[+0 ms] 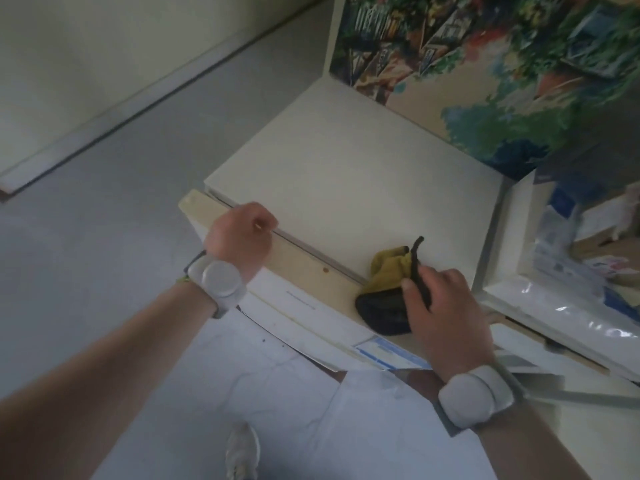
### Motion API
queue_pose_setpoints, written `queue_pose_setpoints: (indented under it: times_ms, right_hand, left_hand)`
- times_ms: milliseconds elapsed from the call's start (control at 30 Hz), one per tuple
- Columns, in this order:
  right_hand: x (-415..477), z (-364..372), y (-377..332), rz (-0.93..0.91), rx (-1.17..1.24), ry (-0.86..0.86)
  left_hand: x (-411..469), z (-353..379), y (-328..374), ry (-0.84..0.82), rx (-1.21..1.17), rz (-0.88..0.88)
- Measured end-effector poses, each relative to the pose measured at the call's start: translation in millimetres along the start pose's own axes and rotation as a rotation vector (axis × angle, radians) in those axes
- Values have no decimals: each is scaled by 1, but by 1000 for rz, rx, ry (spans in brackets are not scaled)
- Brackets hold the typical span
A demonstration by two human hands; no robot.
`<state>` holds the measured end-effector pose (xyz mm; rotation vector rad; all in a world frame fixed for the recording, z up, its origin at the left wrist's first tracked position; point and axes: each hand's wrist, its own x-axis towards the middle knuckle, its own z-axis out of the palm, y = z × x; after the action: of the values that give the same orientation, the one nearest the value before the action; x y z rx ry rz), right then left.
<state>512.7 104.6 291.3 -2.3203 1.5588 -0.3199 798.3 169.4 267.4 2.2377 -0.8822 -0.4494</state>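
A blank white canvas on a pale wooden stretcher frame stands in front of me, leaning away. My left hand curls over the frame's near top edge and grips it. My right hand holds a black and mustard-yellow cloth bundle with a black strap, resting on the frame's edge to the right. Both wrists wear grey bands.
A colourful painted canvas leans behind the blank one. More white canvases wrapped in plastic stand at the right. Grey floor spreads to the left, with a white skirting board along the wall. My white trousers and a shoe show below.
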Motion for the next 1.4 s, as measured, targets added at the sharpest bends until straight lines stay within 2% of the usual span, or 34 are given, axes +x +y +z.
queue_pose_setpoints:
  times_ms: [100,167,300,600,933,1167,1267,1400]
  right_hand:
    - [1,7,-14,-81,-133,-41]
    - [5,11,-15,-123,-237,-105]
    - [17,16,-13,-160,-251,-163]
    - [26,40,-49,-360,-230,-117]
    - [42,95,-169,-589,-250,-196]
    - [47,131,-246,-832,-308,-156]
    - [48,135,-259,-858,-337,-250]
    - [45,137,-268,-770,-201,-453]
  left_hand:
    - [20,-20,-35,162,118,44]
    - [33,-28,-52,188,203,30]
    - [46,-27,-66,31,126,-114]
    - [43,-27,-74,9,-18,-132]
    - [-1,-51,-119,6,-106,-125]
    - [-27,-63,-131,26,-91,-114]
    - [-34,-66,-130,47,-125,-89]
    - [-42,-69,-131,73,-157,-64]
